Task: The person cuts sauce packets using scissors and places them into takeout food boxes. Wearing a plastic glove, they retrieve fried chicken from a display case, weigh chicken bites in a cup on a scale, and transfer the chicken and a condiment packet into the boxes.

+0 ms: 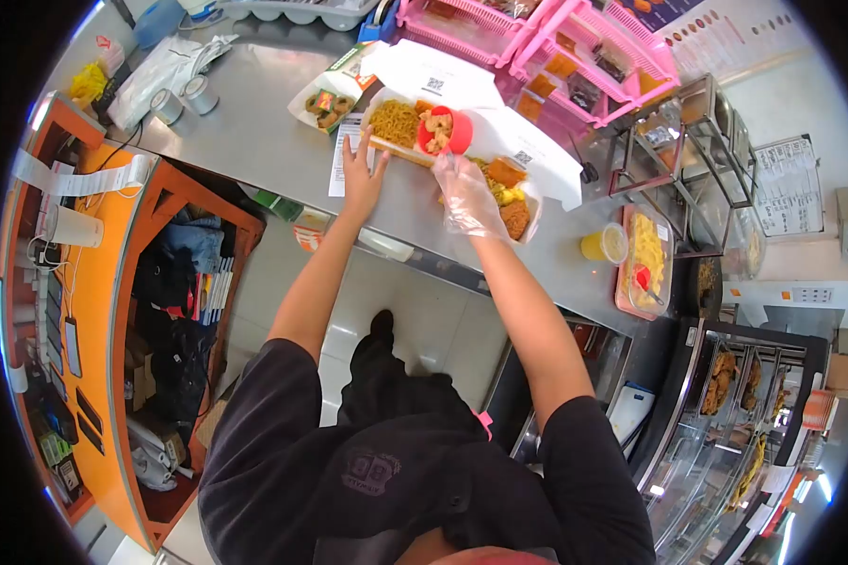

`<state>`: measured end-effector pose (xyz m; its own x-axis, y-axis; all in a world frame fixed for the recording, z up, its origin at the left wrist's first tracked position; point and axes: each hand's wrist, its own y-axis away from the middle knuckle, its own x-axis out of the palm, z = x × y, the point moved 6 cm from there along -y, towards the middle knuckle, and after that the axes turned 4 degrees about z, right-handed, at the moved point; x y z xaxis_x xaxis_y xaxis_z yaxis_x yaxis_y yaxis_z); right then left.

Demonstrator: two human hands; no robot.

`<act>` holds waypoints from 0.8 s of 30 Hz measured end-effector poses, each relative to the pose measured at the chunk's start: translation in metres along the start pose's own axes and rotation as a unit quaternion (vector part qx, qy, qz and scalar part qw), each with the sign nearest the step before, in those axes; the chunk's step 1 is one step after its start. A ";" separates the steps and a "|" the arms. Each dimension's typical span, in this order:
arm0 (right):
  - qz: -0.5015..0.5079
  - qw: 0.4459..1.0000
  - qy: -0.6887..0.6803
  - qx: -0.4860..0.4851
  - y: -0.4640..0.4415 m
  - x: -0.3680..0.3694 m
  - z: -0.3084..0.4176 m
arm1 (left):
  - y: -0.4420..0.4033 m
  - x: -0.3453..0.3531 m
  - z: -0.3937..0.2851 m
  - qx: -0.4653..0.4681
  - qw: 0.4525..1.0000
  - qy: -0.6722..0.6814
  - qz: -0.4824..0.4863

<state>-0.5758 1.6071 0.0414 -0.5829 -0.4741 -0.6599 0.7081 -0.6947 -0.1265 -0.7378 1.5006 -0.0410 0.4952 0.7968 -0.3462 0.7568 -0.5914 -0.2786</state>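
My bare left hand (361, 181) has its fingers spread at the front left corner of an open white meal box, over a paper slip (337, 169). In that box lie yellow noodles (396, 126). My right hand (469, 198), in a clear plastic glove, is closed at the near edge of a red cup (462, 133) tilted over the box. Pale chunky food pieces (437, 130) show in the cup. Partly behind my right hand, a second open box (534, 212) holds a breaded piece (515, 220) and other food.
A small carton of round snacks (326, 108) stands left of the boxes. Pink baskets (589, 56) line the back. On the right are a lidded yellow cup (603, 245), a tub of yellow strips (644, 254) and a metal rack (674, 160). An orange cabinet (113, 311) stands left.
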 end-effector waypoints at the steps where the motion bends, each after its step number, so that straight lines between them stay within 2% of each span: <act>1: -0.043 0.988 0.134 -0.064 -0.002 0.003 0.004 | -0.003 -0.001 0.001 -0.011 1.000 -0.008 0.002; 2: -0.018 0.973 0.219 -0.064 -0.002 0.008 0.008 | -0.004 -0.001 0.003 -0.021 1.000 -0.016 0.004; 5: 0.078 0.952 0.297 0.001 -0.008 0.007 0.026 | -0.006 0.001 0.002 -0.018 1.000 -0.011 0.002; 8: 0.087 0.915 0.387 -0.071 -0.008 0.015 0.036 | -0.012 0.000 0.000 -0.005 1.000 0.003 -0.009; 11: 0.057 0.914 0.387 -0.111 0.002 0.011 0.042 | -0.013 0.002 0.002 0.012 1.000 -0.003 -0.012; 14: 0.063 0.886 0.446 -0.112 0.006 0.012 0.035 | -0.012 0.003 0.004 -0.002 1.000 0.012 -0.006; 17: 0.105 0.887 0.446 -0.065 0.005 0.011 0.033 | -0.013 0.003 0.004 0.003 0.999 0.035 -0.001; 20: 0.060 0.872 0.469 -0.123 0.006 0.006 0.038 | -0.012 0.004 0.006 -0.005 0.999 0.042 0.004; 23: 0.046 0.913 0.406 -0.015 -0.003 -0.012 0.046 | -0.012 0.006 0.005 -0.012 0.999 0.051 0.003; 24: -0.024 0.959 0.284 -0.005 0.002 -0.022 0.039 | -0.011 0.005 0.004 -0.010 0.999 0.054 0.003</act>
<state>-0.5768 1.5951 0.0849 -0.3055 -0.0695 -0.9497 0.6913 -0.7021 -0.1710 -0.7453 1.5105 -0.0438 0.5425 0.8020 -0.2498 0.7611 -0.5952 -0.2579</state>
